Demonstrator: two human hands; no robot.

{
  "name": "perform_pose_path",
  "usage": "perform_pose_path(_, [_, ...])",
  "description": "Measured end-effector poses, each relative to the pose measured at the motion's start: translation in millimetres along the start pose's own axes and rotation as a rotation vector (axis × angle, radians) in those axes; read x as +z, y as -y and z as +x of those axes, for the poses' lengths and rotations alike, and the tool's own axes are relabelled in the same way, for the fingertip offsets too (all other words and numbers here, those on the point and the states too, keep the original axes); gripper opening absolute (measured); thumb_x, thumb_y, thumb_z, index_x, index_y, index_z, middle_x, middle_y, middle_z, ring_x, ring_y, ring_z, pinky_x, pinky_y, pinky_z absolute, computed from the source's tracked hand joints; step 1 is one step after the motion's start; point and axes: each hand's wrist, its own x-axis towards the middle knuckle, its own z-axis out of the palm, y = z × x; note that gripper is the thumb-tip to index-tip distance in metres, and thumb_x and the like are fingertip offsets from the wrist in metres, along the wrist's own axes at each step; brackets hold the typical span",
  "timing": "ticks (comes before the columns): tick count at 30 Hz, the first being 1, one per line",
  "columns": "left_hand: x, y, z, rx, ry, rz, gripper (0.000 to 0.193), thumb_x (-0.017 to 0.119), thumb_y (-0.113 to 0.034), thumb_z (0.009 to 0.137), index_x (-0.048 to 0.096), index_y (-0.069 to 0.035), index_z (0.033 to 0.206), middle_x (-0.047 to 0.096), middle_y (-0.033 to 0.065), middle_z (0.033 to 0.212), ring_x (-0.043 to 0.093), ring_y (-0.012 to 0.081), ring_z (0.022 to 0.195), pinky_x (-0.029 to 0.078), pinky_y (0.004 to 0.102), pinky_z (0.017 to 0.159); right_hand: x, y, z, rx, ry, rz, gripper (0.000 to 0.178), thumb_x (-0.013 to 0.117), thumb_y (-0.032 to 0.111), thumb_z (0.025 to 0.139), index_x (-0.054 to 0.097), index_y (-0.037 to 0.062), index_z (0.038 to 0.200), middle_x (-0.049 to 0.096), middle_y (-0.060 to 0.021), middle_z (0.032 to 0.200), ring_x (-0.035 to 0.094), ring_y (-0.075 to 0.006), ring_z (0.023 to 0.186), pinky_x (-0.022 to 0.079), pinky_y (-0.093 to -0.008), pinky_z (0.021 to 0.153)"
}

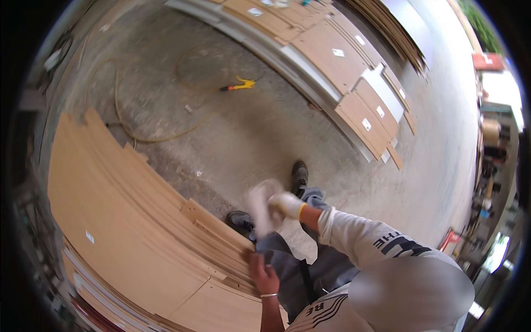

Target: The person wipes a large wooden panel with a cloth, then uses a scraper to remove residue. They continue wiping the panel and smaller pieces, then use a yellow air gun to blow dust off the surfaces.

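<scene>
My right hand (287, 205), in a white knit work glove with a yellow-edged cuff, is closed on a pale, soft-looking thing (262, 206). Motion blurs that thing; it resembles another white work glove. Lower down, my bare left hand (264, 275) has a light band around its wrist. Its fingers are bent, with a small dark thing (269, 257) at their tips that I cannot make out. This hand is beside my thigh, at the edge of a stack of brown wood-coloured panels (138, 232). Whether it touches the stack is unclear.
Across the concrete floor (249, 133) lies a second pile of brown and white panels (321, 47) with small labels. A yellow air blow gun (241, 84) rests on the floor, near a looping hose (155, 139). Shelving with assorted goods (492, 160) lines the right side.
</scene>
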Motion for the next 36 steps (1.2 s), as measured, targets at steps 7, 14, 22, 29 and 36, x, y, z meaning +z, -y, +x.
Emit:
perform_pose_path(7, [67, -41, 35, -0.389, 0.489, 0.368, 0.051, 0.068, -0.031, 0.086, 0.061, -0.003, 0.129, 0.062, 0.0228, 0.129, 0.059, 0.0391, 0.120, 0.047, 0.0430, 0.103, -248, -14, -42, -0.307, -0.454, 0.528, 0.026, 0.065, 0.021, 0.086, 0.068, -0.0015, 0.098, 0.068, -0.0085, 0.083, 0.067, -0.0208, 0.071, 0.053, -0.0349, 0.060])
perform_pose_path(14, [55, -112, 92, -0.676, 0.844, 0.517, 0.076, 0.072, -0.045, 0.085, 0.052, 0.008, 0.136, 0.057, 0.0299, 0.134, 0.057, 0.0365, 0.126, 0.044, 0.0394, 0.106, -249, -73, -82, 0.008, -0.282, -0.358, 0.047, 0.057, 0.042, 0.090, 0.067, 0.0041, 0.117, 0.068, -0.0240, 0.114, 0.066, -0.0406, 0.103, 0.052, -0.0445, 0.091])
perform_pose_path(22, [37, -216, 119, -0.386, 0.705, 0.861, 0.067, 0.072, -0.038, 0.080, 0.053, 0.003, 0.129, 0.057, 0.0277, 0.131, 0.056, 0.0411, 0.122, 0.045, 0.0446, 0.104, -270, -18, -158, 0.181, -0.287, -0.660, 0.054, 0.051, 0.048, 0.091, 0.062, 0.0112, 0.129, 0.067, -0.0197, 0.123, 0.066, -0.0364, 0.111, 0.051, -0.0445, 0.095])
perform_pose_path(29, [-17, -300, 149, -0.029, 0.790, 0.958, 0.049, 0.068, -0.034, 0.079, 0.057, -0.002, 0.114, 0.056, 0.0236, 0.121, 0.053, 0.0434, 0.116, 0.047, 0.0488, 0.098, -238, 18, -194, 0.183, -0.421, -0.578, 0.055, 0.062, 0.041, 0.085, 0.058, 0.0049, 0.128, 0.070, -0.0243, 0.108, 0.069, -0.0395, 0.098, 0.054, -0.0485, 0.086])
perform_pose_path(36, [-54, -331, 263, 0.083, 1.054, 1.051, 0.043, 0.056, -0.042, 0.093, 0.065, -0.003, 0.107, 0.063, 0.0210, 0.115, 0.061, 0.0383, 0.109, 0.052, 0.0492, 0.091, -144, 77, -183, 0.173, -0.342, -0.623, 0.066, 0.069, 0.030, 0.082, 0.043, 0.0178, 0.141, 0.067, -0.0187, 0.117, 0.067, -0.0392, 0.103, 0.053, -0.0476, 0.087])
